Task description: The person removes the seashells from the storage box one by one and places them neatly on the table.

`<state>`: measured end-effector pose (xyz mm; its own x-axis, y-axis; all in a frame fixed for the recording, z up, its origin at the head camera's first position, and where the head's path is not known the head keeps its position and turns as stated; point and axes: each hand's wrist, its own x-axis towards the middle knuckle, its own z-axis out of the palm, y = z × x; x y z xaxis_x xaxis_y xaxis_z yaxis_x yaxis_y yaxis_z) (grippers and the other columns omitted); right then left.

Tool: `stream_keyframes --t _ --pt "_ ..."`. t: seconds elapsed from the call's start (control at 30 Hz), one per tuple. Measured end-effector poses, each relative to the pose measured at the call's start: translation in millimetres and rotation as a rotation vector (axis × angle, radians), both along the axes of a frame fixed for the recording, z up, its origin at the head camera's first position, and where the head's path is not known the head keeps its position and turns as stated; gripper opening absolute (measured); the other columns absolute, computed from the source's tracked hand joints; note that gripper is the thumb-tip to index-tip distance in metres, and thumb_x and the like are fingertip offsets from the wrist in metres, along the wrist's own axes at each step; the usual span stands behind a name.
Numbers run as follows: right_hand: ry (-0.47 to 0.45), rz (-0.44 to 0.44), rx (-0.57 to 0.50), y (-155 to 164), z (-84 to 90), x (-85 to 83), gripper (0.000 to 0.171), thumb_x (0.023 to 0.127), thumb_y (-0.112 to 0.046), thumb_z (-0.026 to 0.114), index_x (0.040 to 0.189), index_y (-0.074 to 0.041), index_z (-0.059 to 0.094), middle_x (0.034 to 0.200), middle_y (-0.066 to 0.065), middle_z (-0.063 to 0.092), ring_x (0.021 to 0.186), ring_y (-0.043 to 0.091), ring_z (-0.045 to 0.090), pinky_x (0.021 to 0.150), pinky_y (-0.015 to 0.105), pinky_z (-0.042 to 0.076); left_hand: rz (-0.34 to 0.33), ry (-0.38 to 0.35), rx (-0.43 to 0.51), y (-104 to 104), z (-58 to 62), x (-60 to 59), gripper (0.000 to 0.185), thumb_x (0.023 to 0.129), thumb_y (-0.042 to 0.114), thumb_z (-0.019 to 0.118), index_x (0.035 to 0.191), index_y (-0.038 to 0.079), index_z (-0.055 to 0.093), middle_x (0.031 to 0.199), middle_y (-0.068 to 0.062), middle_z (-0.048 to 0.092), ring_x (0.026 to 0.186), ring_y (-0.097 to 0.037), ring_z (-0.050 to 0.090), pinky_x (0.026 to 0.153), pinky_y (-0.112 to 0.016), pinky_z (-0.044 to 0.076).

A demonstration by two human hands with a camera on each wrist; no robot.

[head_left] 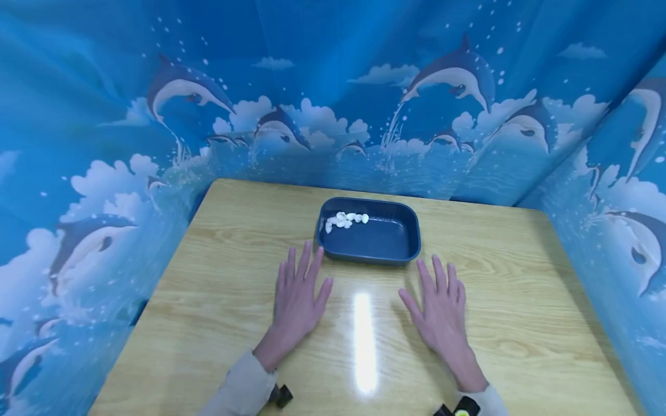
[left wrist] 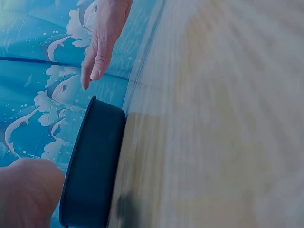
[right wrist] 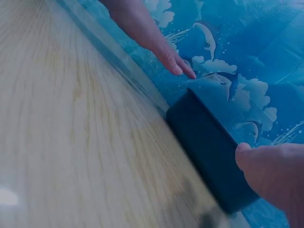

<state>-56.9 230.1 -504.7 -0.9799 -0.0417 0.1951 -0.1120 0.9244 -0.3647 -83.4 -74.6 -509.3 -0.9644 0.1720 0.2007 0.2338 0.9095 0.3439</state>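
A dark blue rectangular tray (head_left: 372, 254) stands on the wooden table, and several small white pebble-like pieces (head_left: 340, 219) lie in its left part. My left hand (head_left: 299, 294) is held palm down with spread, straight fingers, just in front of the tray's left corner. On the other side, my right hand (head_left: 439, 309) has its fingers stretched out near the tray's front right corner. Neither hand holds anything. Both wrist views show the tray's outer side (left wrist: 92, 166) with the hands above table height; in the right wrist view the thumb (right wrist: 261, 164) overlaps the tray (right wrist: 209, 152).
The light wood table (head_left: 208, 306) carries a bright light reflection (head_left: 365, 341) between the hands. Blue curtains (head_left: 333, 75) printed with dolphins and clouds hang behind the table and along both sides. Small dark devices (head_left: 281, 396) are worn at the wrists.
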Motion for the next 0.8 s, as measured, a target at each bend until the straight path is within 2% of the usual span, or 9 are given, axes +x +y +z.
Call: stream_keyframes --t 0.1,0.2,0.3,0.43,0.63,0.8 --pt "0.036 0.006 -0.014 -1 2.4 -7.1 0.07 0.105 -0.055 0.056 0.163 -0.021 0.036 0.165 0.022 0.025 0.146 0.051 0.022 0.111 0.07 0.024 -0.009 0.005 0.051 -1 2.4 -8.7 0.071 0.111 0.05 0.039 0.169 0.018 0.013 0.176 -0.009 0.005 0.161 -0.037 0.002 0.129 -0.061 0.015" --pt "0.111 0.022 -0.033 -2 5.6 -15.6 0.06 0.105 -0.045 0.061 0.157 -0.019 0.046 0.143 0.025 0.042 0.121 0.048 0.038 0.095 0.06 0.032 -0.032 0.008 0.119 -2 4.0 -20.1 0.074 0.111 0.048 0.043 0.168 0.009 0.014 0.176 -0.01 0.003 0.161 -0.036 0.007 0.129 -0.058 0.017" --pt "0.211 0.068 -0.059 -3 9.5 -25.6 0.05 0.102 -0.031 0.067 0.147 -0.011 0.057 0.117 0.022 0.051 0.098 0.04 0.041 0.081 0.048 0.032 -0.054 -0.013 0.188 -4 4.7 -32.6 0.076 0.111 0.047 0.044 0.168 0.007 0.011 0.175 -0.008 -0.002 0.161 -0.035 0.009 0.13 -0.054 0.017" --pt "0.285 0.146 -0.063 -8 16.8 -41.0 0.037 0.101 -0.02 0.068 0.133 -0.002 0.065 0.096 0.015 0.054 0.084 0.032 0.041 0.074 0.039 0.031 -0.089 -0.039 0.26 -9 4.5 -48.9 0.079 0.111 0.049 0.044 0.168 0.01 0.007 0.175 -0.007 -0.002 0.161 -0.032 0.01 0.129 -0.053 0.019" --pt "0.242 0.175 -0.07 -21 29.9 -66.3 0.031 0.105 -0.02 0.062 0.128 0.0 0.068 0.087 0.007 0.058 0.081 0.024 0.045 0.072 0.036 0.036 -0.121 -0.056 0.29 -11 4.4 -72.3 0.08 0.11 0.052 0.043 0.167 0.005 0.013 0.174 -0.015 0.01 0.161 -0.034 0.013 0.129 -0.052 0.021" --pt "0.127 0.18 -0.131 -35 36.0 -85.6 0.036 0.105 -0.021 0.062 0.136 -0.003 0.064 0.086 0.007 0.055 0.077 0.021 0.046 0.062 0.033 0.037 -0.121 -0.116 0.279 -10 2.7 -88.1 0.082 0.109 0.059 0.038 0.166 0.003 0.018 0.173 -0.018 0.016 0.16 -0.034 0.016 0.129 -0.05 0.022"
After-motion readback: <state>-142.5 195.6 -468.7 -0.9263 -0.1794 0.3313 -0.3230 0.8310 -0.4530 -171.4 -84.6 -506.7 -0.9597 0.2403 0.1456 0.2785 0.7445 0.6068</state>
